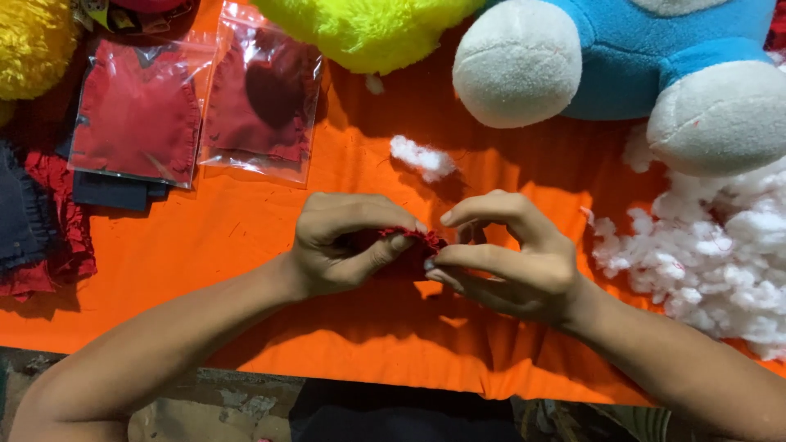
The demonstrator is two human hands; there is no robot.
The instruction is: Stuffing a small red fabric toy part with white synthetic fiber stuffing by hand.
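A small red fabric piece [412, 238] with a frayed edge is pinched between both hands above the orange cloth [246, 237]. My left hand [344, 243] grips its left side with thumb and fingers. My right hand [508, 254] holds the right side, fingertips touching the fabric's edge. Most of the piece is hidden behind the fingers.
White stuffing [704, 254] is heaped at the right, with a small tuft [422, 157] above the hands. A blue and white plush toy [639, 65] and yellow-green plush [368, 29] lie at the top. Two clear bags of red fabric [139, 115] [262, 102] and dark cloth [33, 221] are left.
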